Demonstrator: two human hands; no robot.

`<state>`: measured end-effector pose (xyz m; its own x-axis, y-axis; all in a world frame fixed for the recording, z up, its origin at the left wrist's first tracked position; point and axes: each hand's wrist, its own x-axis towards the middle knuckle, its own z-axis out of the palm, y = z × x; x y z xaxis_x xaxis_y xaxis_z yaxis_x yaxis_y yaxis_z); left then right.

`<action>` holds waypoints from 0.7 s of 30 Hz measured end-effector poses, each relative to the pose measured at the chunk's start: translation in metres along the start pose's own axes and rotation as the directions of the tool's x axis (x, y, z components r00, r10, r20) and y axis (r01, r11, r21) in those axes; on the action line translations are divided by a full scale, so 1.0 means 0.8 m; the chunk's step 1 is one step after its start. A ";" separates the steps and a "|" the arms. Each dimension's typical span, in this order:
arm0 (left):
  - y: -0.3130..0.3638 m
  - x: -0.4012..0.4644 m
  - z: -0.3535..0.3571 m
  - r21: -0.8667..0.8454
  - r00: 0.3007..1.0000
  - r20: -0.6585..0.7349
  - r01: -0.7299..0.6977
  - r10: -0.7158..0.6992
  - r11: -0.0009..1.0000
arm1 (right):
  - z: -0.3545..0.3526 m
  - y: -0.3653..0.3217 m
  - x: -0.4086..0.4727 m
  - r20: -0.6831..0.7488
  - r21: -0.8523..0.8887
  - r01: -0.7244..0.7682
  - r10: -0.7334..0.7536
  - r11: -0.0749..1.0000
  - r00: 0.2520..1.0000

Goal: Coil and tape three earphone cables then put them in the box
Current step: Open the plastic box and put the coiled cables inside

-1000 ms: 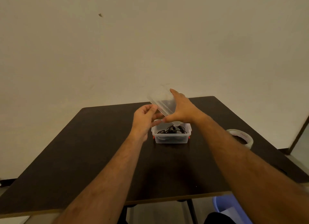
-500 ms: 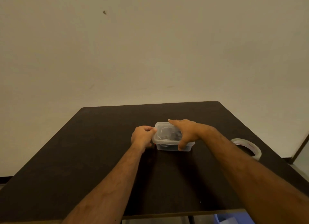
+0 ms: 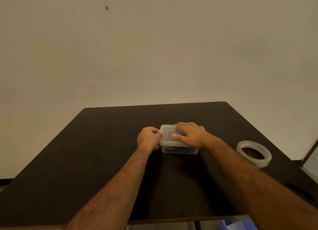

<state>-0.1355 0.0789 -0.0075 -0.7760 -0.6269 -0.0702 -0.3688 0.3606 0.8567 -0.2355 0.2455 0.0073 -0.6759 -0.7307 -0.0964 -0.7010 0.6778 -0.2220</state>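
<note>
Now, on the dark bench point(image 3: 103, 161), the left hand point(image 3: 149, 138) is sitting at the left end of the clear plastic box point(image 3: 179, 148), its fingers curled into a tight grip that is pinching the left edge of the lid point(image 3: 167, 133); a bit of red is showing just below that hand at the box's corner. Immediately right of that grip, the box is standing on the bench with the lid lying flat on top of it, and dark shapes are showing faintly through the clear plastic, too blurred to tell apart. Over the right part of the lid, the right hand point(image 3: 191, 134) is lying palm down, fingers spread and straight, pressing on the lid with the thumb pointing back toward the left hand. Well to the right of that hand, apart from the box, a roll of clear tape point(image 3: 253, 153) is lying flat on the bench near its right edge.
</note>
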 end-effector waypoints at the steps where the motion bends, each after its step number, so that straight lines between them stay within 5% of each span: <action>1: 0.001 0.000 0.000 -0.003 1.000 0.004 0.002 -0.002 1.000 | 0.004 -0.001 0.001 -0.028 -0.008 -0.011 0.010 1.000 1.000; 12: 0.002 -0.005 -0.005 -0.188 0.989 0.116 0.114 -0.093 0.976 | 0.017 0.005 0.009 -0.093 -0.055 -0.035 0.030 0.998 0.995; 21: 0.007 -0.005 -0.002 -0.250 0.977 0.146 0.191 -0.158 0.949 | 0.006 0.005 0.009 -0.047 0.124 -0.023 0.029 0.992 0.998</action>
<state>-0.1339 0.0825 -0.0019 -0.7739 -0.5687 -0.2785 -0.3707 0.0503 0.9274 -0.2421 0.2425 0.0008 -0.7059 -0.7060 -0.0576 -0.6515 0.6791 -0.3382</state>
